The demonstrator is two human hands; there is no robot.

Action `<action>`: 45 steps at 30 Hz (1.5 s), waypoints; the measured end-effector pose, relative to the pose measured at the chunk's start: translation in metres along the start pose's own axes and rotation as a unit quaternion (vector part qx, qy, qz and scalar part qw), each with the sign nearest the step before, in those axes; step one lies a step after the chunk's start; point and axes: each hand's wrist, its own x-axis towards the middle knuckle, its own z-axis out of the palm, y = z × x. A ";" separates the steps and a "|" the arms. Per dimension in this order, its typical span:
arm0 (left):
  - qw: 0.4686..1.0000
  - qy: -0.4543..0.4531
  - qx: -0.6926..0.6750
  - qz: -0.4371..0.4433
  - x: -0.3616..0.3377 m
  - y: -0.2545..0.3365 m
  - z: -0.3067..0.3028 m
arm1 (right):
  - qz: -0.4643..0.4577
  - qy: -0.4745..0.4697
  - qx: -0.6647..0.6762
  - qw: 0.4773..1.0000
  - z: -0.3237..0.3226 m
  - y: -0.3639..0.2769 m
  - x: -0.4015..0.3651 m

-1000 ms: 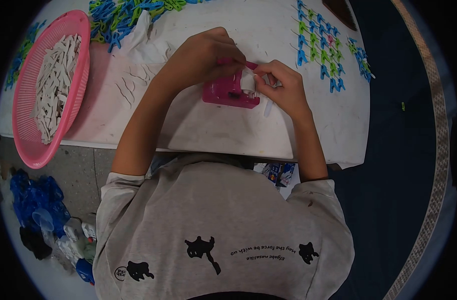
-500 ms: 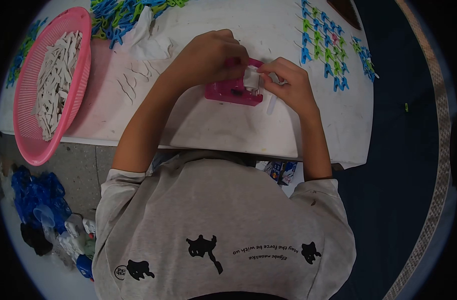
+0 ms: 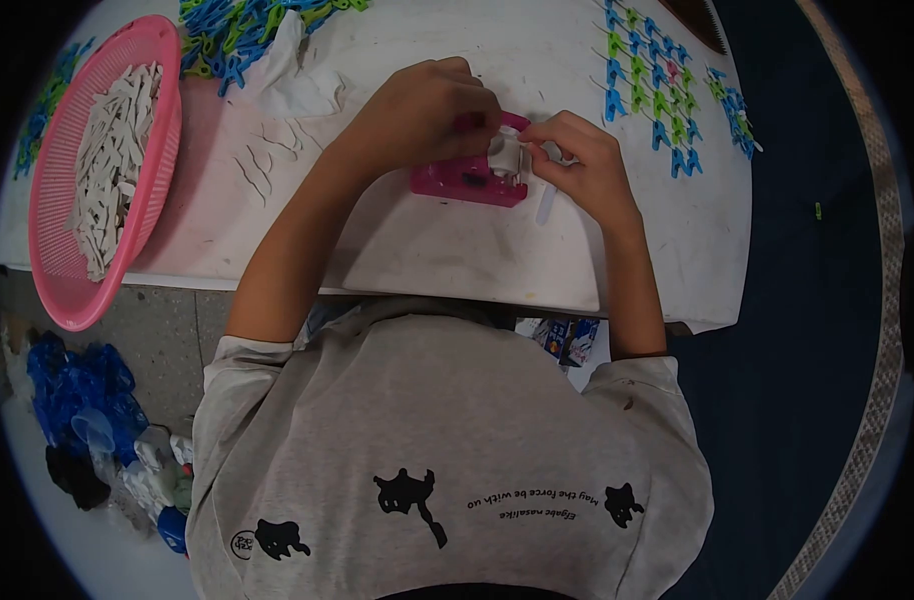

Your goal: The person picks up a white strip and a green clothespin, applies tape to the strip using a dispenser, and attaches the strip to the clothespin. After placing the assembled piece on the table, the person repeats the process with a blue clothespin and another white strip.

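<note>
A pink plastic tape dispenser [image 3: 457, 182] with a white roll [image 3: 505, 155] at its right end stands on the white table. My left hand [image 3: 432, 112] reaches over the dispenser, fingers bent and closed, the tips just beside the roll. What they grip is hidden. From the other side my right hand [image 3: 582, 160] pinches thumb and index finger together at the roll's right edge; whatever is between them is too small to name. Just under that hand a pale narrow strip [image 3: 545, 206] lies on the table.
On the left stands a pink basket [image 3: 167, 150] of whitish strips. Blue and green clips [image 3: 247, 40] are heaped behind it, next to a crumpled white cloth [image 3: 302, 85]. More clips [image 3: 662, 95] lie in rows at right. Thin dark strands [image 3: 255, 175] lie left of my arm.
My right hand has shifted very slightly to the right and stays pinched by the roll. My left hand is nearly unmoved, and the dispenser keeps its place.
</note>
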 end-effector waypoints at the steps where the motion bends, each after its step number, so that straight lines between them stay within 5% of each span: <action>1: 1.000 0.007 0.001 0.004 0.000 -0.001 0.001 | -0.002 0.000 -0.004 1.000 0.000 0.001 0.000; 24: 1.000 0.024 0.015 0.013 0.002 -0.004 0.015 | -0.006 -0.025 -0.035 0.999 -0.015 -0.003 0.001; 45: 0.999 0.048 -0.015 0.010 0.003 -0.005 0.016 | -0.116 0.054 -0.004 0.992 -0.007 -0.039 0.037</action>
